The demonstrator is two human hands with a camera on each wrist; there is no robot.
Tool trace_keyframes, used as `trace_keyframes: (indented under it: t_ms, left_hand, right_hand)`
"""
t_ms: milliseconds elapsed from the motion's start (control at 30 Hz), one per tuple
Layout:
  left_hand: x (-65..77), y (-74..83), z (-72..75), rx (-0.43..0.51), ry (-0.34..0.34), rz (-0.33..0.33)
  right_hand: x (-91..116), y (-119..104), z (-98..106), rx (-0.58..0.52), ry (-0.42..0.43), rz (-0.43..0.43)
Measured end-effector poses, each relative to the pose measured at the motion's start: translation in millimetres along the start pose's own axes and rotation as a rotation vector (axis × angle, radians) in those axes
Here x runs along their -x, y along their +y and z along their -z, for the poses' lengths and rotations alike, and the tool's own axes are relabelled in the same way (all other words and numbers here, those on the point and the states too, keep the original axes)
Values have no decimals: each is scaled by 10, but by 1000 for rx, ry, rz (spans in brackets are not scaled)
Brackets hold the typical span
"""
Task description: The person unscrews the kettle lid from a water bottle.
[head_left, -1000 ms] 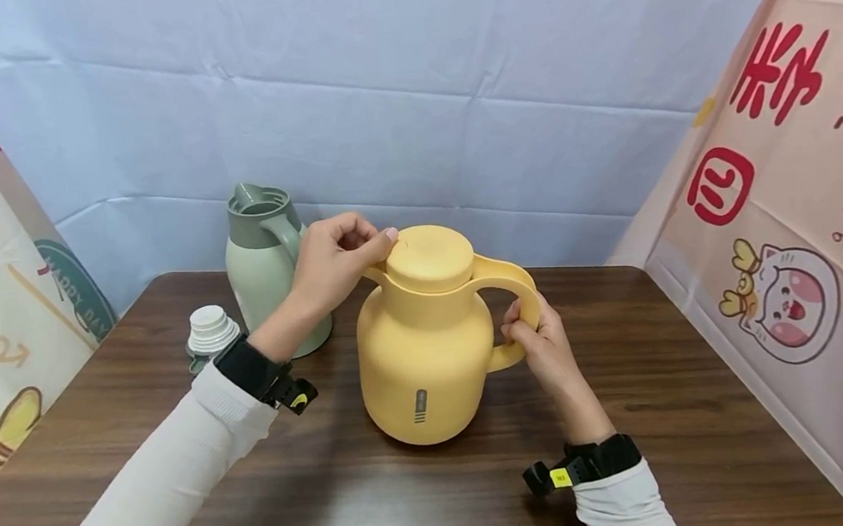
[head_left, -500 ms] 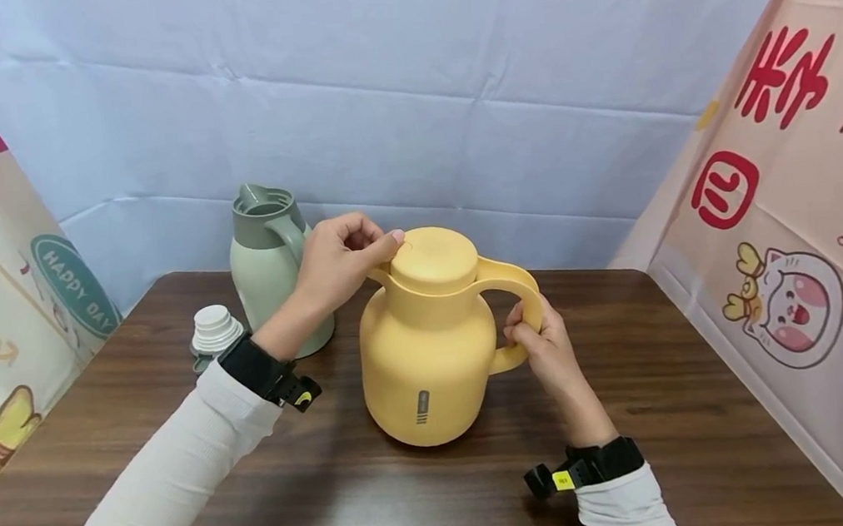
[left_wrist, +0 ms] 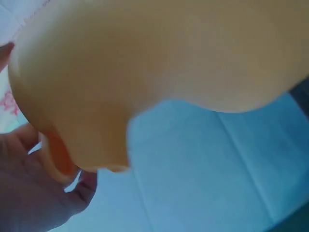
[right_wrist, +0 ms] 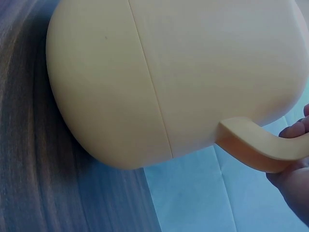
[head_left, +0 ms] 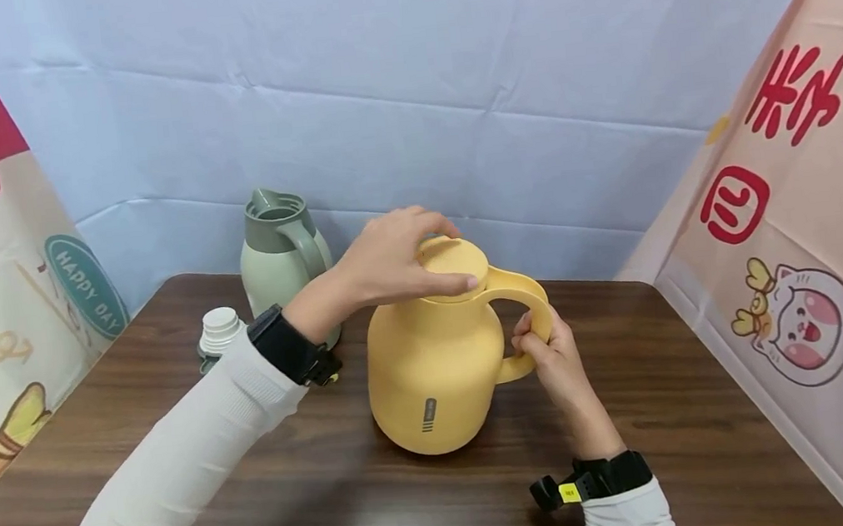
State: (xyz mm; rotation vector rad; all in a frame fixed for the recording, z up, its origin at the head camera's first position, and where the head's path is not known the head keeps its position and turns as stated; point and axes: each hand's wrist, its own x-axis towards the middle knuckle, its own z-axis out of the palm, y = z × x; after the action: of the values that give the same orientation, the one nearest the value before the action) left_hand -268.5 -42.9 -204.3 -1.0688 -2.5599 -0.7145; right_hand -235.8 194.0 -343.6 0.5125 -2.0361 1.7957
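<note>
A yellow thermos jug (head_left: 434, 370) stands on the wooden table, its round lid (head_left: 457, 253) seated on the neck. My left hand (head_left: 398, 257) reaches across the top and holds the lid, thumb along the near side and the fingers behind. In the left wrist view that hand (left_wrist: 34, 188) shows at the lower left beside the jug's neck and spout. On the other side, my right hand (head_left: 556, 360) grips the jug's handle (head_left: 539, 311) near its lower end. The right wrist view shows the thumb and fingers of this hand (right_wrist: 294, 186) around the handle.
Behind my left forearm stands a green thermos jug (head_left: 278, 259) with an open top. A white stopper (head_left: 220, 331) sits beside it at the left. A pale cloth (head_left: 379, 116) closes off the back, and printed cloths hang at both sides.
My left hand has moved right from the lid's left edge and spread over the lid, the thumb now along its front. The right hand keeps its grip on the handle. The head view has shifted slightly.
</note>
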Motion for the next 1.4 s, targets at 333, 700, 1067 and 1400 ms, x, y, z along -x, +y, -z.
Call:
trace_keyframes:
  t_ms: [333,700,1067,1400]
  left_hand:
    - [-215,270,44,-254,-298,88]
    - [-244,268,74,-255,-306,62]
    - [-355,415,271,-277,-241,50]
    - [-337,433,342,-276,-231,78]
  right_hand:
    - [10,0,23,-18,-15,4]
    - [-6,-3,-1,-5,-19,-6]
    - [-10,6,17,7,-19,2]
    - [-2,9,16,-2,-18,11]
